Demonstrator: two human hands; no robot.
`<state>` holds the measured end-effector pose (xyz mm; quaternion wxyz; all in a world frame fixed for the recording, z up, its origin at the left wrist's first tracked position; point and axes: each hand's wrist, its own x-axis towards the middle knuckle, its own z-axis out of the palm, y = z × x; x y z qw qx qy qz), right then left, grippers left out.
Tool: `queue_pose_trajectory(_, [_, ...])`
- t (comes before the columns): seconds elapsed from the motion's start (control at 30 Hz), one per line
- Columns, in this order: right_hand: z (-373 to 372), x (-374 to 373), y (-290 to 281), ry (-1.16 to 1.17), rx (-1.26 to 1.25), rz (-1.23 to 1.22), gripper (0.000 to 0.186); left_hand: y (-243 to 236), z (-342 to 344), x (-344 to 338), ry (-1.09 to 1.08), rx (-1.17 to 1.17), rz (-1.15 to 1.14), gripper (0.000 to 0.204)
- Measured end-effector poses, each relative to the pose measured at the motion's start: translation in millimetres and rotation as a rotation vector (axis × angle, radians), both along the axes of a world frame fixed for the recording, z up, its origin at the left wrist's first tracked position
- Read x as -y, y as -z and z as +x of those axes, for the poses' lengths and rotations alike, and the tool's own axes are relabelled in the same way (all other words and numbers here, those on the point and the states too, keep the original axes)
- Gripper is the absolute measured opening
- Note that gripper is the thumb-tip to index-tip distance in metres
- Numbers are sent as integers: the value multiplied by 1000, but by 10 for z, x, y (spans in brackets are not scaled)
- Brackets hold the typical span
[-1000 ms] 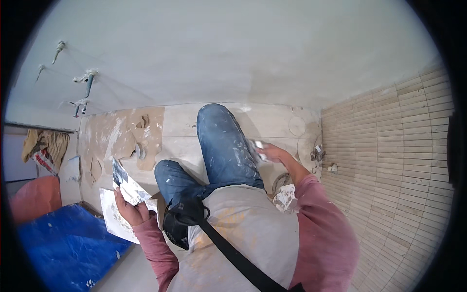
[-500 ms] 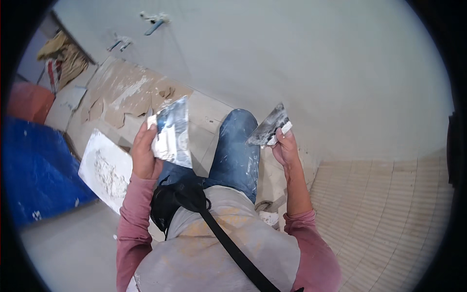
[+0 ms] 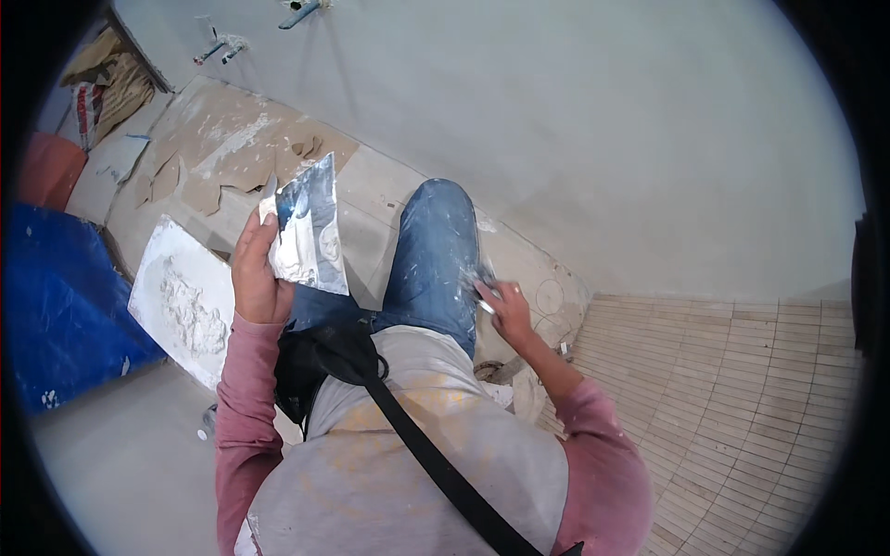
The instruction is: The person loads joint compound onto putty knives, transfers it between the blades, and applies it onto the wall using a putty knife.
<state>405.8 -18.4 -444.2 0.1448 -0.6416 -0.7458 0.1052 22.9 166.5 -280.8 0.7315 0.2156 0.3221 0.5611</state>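
My left hand [image 3: 257, 273] grips a wide metal putty knife [image 3: 324, 218] by its edge, thumb towards the blade. White putty [image 3: 295, 248] is smeared thickly over part of that blade. Beside my raised right knee, my right hand [image 3: 508, 313] is closed on a second putty knife [image 3: 484, 282], turned nearly edge-on and partly blurred. This blade is at my thigh, and whether it touches the jeans [image 3: 434, 246] I cannot tell. To the left of my left forearm lies a white board [image 3: 153, 295] bearing a heap of putty [image 3: 193, 310].
The grey wall [image 3: 593, 139] rises ahead, with pipe stubs [image 3: 222, 48] sticking out at upper left. Torn cardboard [image 3: 218, 139] covers the floor along it. A blue sheet [image 3: 69, 306] and a red object [image 3: 54, 171] are at far left; tan tiles [image 3: 714, 389] lie right.
My right hand has come down and closer to my thigh, turning its putty knife from face-on to edge-on. The left hand and its putty knife have shifted slightly up and left in view.
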Motion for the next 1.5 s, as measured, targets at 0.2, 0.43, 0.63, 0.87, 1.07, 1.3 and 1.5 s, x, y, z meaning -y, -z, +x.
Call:
queue_pose_trajectory(0.2, [1019,1084,550,402,24,-242,29,148,-104,-65,-13,-8,2,34])
queue_pose_trajectory(0.43, [109,-510,-885,535,-1828,-1,21,-14,-17,-85,107,-14,-38,28])
queue_pose_trajectory(0.63, [-765,-1232,-2532,-633,-298,401,32,-233,35,-69,361,-78,-2,25])
queue_pose_trajectory(0.87, [-1245,-1255,-2831,-847,234,447,35,-243,37,-93,476,-150,54,29])
queue_pose_trajectory(1.07, [-1240,-1283,-3026,-820,310,376,32,-151,-20,-52,505,-216,96,28])
queue_pose_trajectory(1.3, [-1504,-1287,-2991,-860,279,401,31,-52,68,-61,455,-669,409,26])
queue_pose_trajectory(1.5, [-1382,-1270,-2880,-805,252,306,28,-179,118,-84,405,-359,182,26])
